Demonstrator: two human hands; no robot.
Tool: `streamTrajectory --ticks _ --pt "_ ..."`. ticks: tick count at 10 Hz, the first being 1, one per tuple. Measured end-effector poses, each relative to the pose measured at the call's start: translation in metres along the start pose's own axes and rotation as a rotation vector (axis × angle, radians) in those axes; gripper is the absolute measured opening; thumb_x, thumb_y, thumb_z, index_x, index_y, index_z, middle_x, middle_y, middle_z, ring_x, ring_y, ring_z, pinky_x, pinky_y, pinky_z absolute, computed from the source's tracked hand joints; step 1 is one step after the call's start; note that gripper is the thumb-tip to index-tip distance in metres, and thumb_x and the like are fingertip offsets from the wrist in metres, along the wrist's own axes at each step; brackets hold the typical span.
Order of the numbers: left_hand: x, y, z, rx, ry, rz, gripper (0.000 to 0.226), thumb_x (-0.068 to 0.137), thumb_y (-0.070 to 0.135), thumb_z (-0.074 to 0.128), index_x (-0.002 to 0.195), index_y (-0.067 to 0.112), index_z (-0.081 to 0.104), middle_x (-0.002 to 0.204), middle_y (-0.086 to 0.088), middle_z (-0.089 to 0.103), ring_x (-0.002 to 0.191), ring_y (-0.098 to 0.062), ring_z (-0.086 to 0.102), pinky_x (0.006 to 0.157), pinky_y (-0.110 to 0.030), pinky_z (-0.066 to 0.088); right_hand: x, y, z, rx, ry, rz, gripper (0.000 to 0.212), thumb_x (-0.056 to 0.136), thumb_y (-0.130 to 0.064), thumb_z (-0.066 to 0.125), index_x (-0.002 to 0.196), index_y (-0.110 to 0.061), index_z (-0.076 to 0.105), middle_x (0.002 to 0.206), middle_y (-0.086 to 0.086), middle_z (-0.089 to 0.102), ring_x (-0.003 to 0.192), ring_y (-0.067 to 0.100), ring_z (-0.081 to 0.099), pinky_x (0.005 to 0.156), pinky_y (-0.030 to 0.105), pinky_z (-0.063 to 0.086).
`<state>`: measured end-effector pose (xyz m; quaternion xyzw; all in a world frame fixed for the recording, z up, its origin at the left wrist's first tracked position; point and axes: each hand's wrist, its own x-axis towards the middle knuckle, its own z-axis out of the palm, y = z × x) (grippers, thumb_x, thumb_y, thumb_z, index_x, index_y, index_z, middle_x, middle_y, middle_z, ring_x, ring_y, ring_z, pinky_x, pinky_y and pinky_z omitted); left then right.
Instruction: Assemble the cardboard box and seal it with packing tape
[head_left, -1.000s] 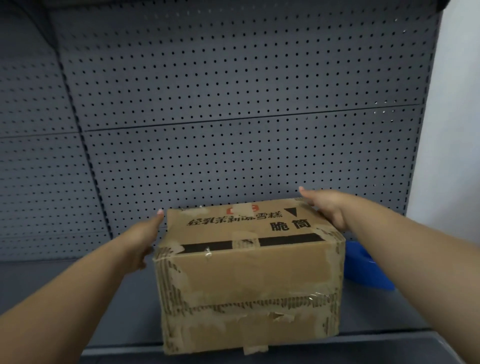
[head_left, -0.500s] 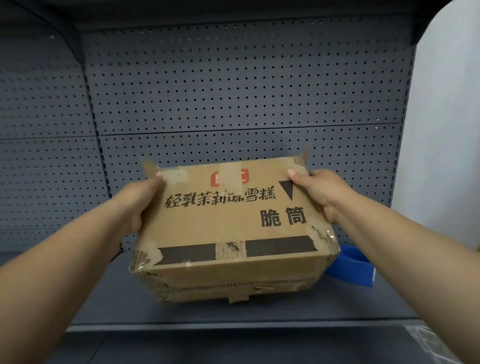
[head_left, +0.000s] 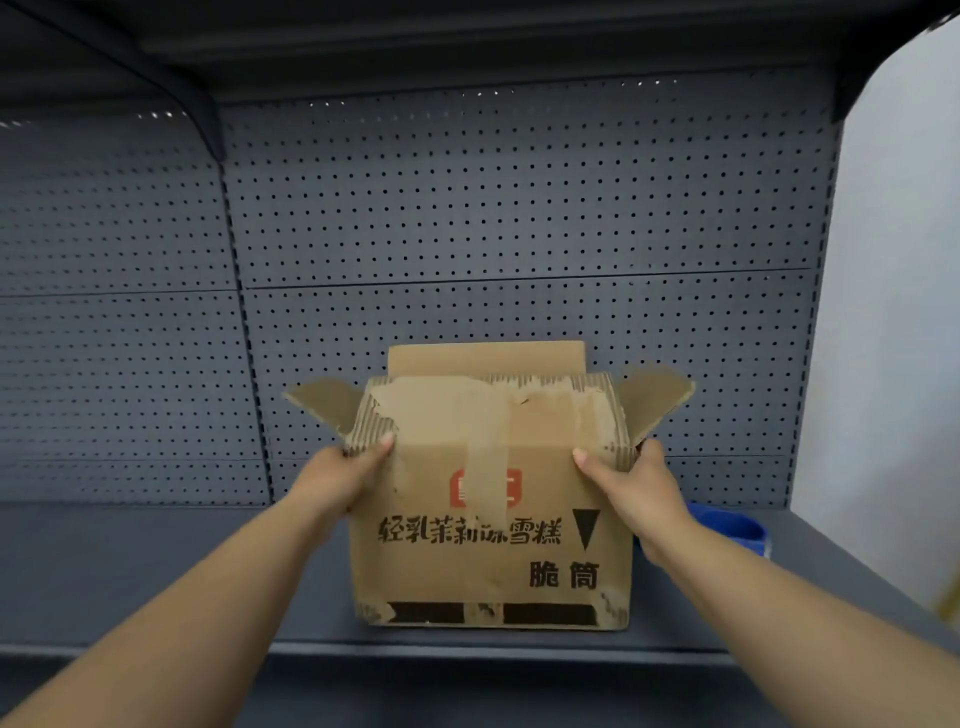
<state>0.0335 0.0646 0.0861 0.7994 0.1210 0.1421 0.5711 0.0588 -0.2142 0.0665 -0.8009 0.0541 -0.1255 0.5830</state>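
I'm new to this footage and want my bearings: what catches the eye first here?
A worn cardboard box stands mid-frame on the grey shelf, top flaps open, gripped at its upper corners by the left hand and right hand. A blue object peeks out behind the right forearm.

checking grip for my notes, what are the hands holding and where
Both hold the cardboard box: left hand at its upper left edge, right hand at its upper right edge.

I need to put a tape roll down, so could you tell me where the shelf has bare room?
Left of the cardboard box, the shelf lies bare to the pegboard. Right is crowded: a blue object sits behind the right hand.
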Motion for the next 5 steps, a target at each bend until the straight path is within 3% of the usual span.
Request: streamTrajectory --ticks 1,2,3,5 --pt "0.009 -0.003 0.001 -0.114 -0.007 -0.08 0.084 0.076 0.078 0.035 0.126 0.013 0.053 0.129 -0.013 0.056 0.118 -0.034 0.052 0.1 -0.053 0.042 0.004 -0.005 0.017 0.027 0.04 0.039 0.071 0.078 -0.063 0.055 0.13 -0.018 0.036 0.121 0.01 0.057 0.104 0.03 0.059 0.084 0.045 0.053" --pt "0.02 -0.004 0.002 -0.176 -0.012 -0.122 0.082 0.081 0.076 0.02 0.127 0.016 0.052 0.133 -0.012 0.054 0.124 -0.033 0.048 0.104 -0.053 0.038 0.012 -0.007 0.031 0.086 0.062 0.083 0.069 0.084 -0.064 0.044 0.136 -0.021 0.033 0.121 0.012 0.058 0.103 0.032 0.059 0.087 0.05 0.052" --pt "0.03 -0.008 0.0 -0.172 -0.042 -0.103 0.091 0.074 0.083 0.016 0.129 0.021 0.053 0.133 -0.011 0.055 0.125 -0.031 0.047 0.106 -0.054 0.035 0.021 -0.007 0.038 0.021 0.089 0.084 0.072 0.086 -0.066 0.035 0.141 -0.02 0.028 0.125 0.013 0.056 0.108 0.034 0.058 0.09 0.052 0.05" --pt "0.043 -0.015 -0.008 -0.135 -0.075 -0.093 0.085 0.081 0.076 0.016 0.13 0.016 0.05 0.139 -0.014 0.049 0.128 -0.032 0.044 0.11 -0.049 0.031 0.028 -0.025 0.026 0.181 -0.021 0.172 0.081 0.082 -0.072 0.034 0.14 -0.015 0.037 0.127 0.013 0.058 0.112 0.033 0.056 0.088 0.048 0.05"
